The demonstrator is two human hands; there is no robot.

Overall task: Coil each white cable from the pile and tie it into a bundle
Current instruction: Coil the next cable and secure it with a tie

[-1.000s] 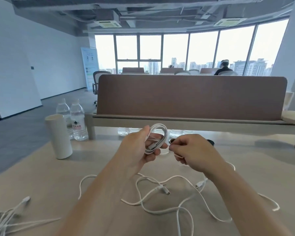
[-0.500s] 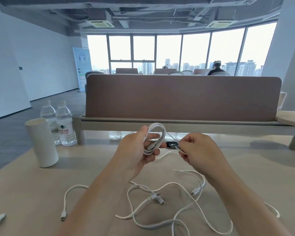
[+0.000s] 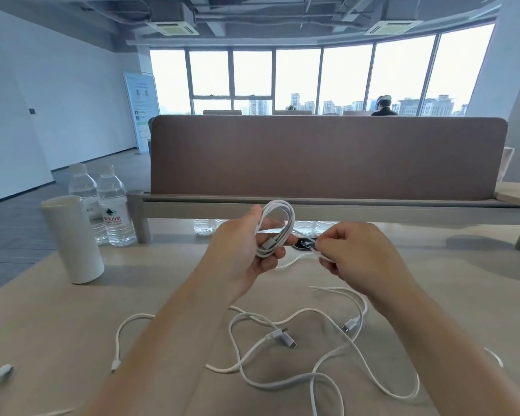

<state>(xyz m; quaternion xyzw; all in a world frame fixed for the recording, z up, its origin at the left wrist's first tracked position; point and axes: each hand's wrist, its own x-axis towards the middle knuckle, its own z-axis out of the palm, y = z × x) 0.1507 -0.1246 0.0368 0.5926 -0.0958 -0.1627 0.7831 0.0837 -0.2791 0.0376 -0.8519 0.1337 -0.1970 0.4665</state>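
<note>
My left hand (image 3: 242, 250) grips a coiled white cable (image 3: 278, 225), held upright above the desk with a plug showing inside the loops. The loose tail of that cable (image 3: 294, 261) runs from the coil's lower end to my right hand (image 3: 354, 255), which pinches it between thumb and fingers just right of the coil. Below both forearms, loose white cables (image 3: 285, 340) lie tangled on the desk, with several plugs showing.
A tall white cup (image 3: 72, 238) and two water bottles (image 3: 111, 205) stand at the left. A brown divider panel (image 3: 327, 157) on a raised shelf closes the back of the desk (image 3: 57, 325). A small black object (image 3: 305, 243) lies behind my hands. Another cable end (image 3: 0, 372) lies at the left edge.
My right hand has moved a little to the right, away from the coil, drawing the tail out. The view has shifted, so the cup and bottles sit elsewhere in frame.
</note>
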